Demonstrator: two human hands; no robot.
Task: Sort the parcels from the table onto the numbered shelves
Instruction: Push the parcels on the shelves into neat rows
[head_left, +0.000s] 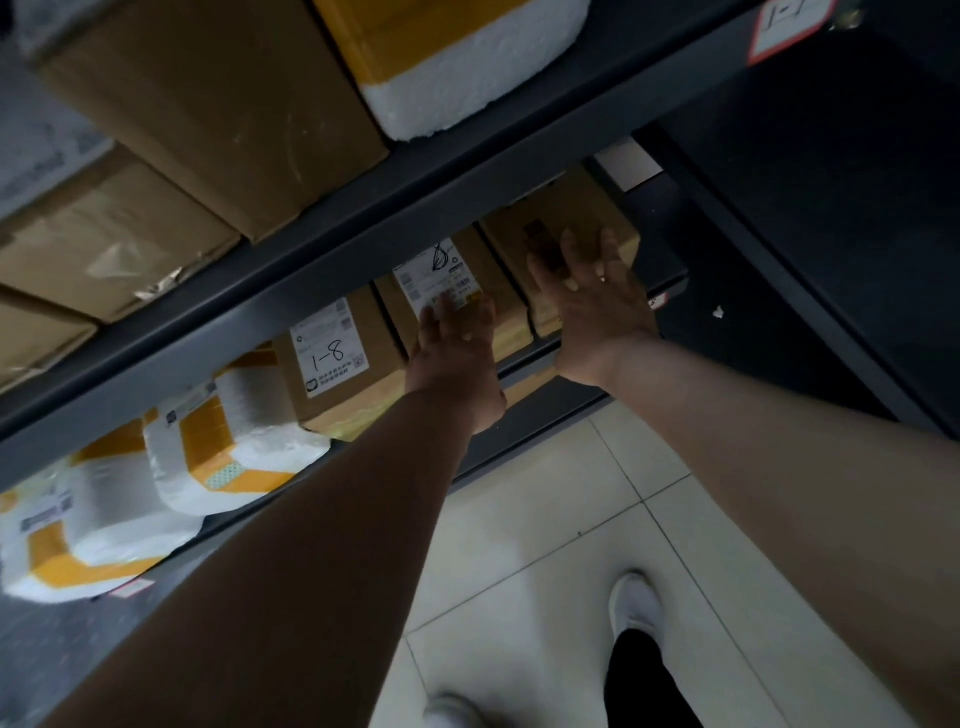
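Our left hand (457, 338) reached into the lower shelf (525, 359) with its fingers straight and close together. The fingertips touched the white shipping label (439, 275) on the near face of the middle box (498, 291). We gripped nothing with it.

Our right hand (597, 301) lay further right and a little deeper in, its fingers spread wide and flat against the right-hand box (566, 218), holding nothing. That brown carton stood at the right end of the row, just beside the middle box, and its near face was mostly covered by our palm and fingers. We could not tell whether the palm pressed it or only rested there.

Left of the middle box stood another brown carton, the 1-8 box (332, 358), with that number handwritten on its label. Further left on the same shelf lay white foam parcels (234, 431) wrapped in orange tape.

A grey shelf beam (311, 270) crossed above our hands, and on the level over it sat large cardboard boxes (208, 104) and a taped foam box (457, 62). Pale floor tiles (545, 519) and our white shoe (636, 603) showed near us.
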